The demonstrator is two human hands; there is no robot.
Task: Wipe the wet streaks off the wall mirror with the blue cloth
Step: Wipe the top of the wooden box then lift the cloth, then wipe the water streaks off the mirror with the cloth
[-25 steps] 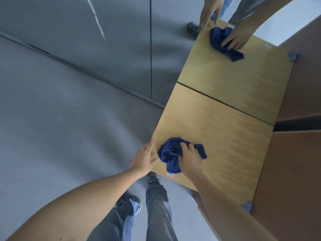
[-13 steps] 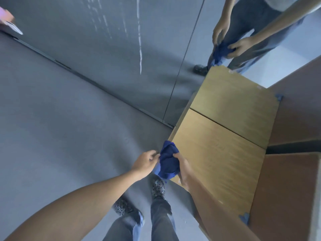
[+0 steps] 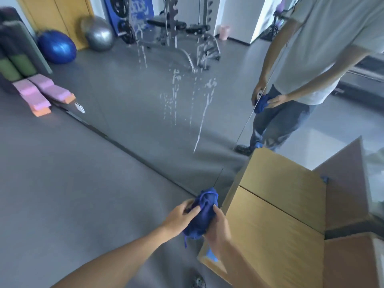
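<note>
Blue cloth point(image 3: 202, 213) bunched btwn both hands: left point(image 3: 180, 218), right point(image 3: 218, 226). Wet streaks point(image 3: 194, 96) on mirror point(image 3: 128, 104) at 12; wooden tabletop point(image 3: 270, 231) at 3.

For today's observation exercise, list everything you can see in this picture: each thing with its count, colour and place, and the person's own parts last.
wall mirror: one, reflecting a gym room, ahead across the upper frame
wet streaks: several, whitish, running down the mirror's middle
blue cloth: one, dark blue, bunched between both hands, clear of the mirror
wooden table: one, light brown, lower right, butted against the mirror
foam blocks: two, pink with orange edge, on the floor at left
floor: grey, lower left
exercise balls: two, one blue and one silver, seen in the mirror, upper left
weight bench: one, black and grey, seen in the mirror, top centre
left hand: gripping the cloth's left side
right hand: gripping the cloth's right side
</note>
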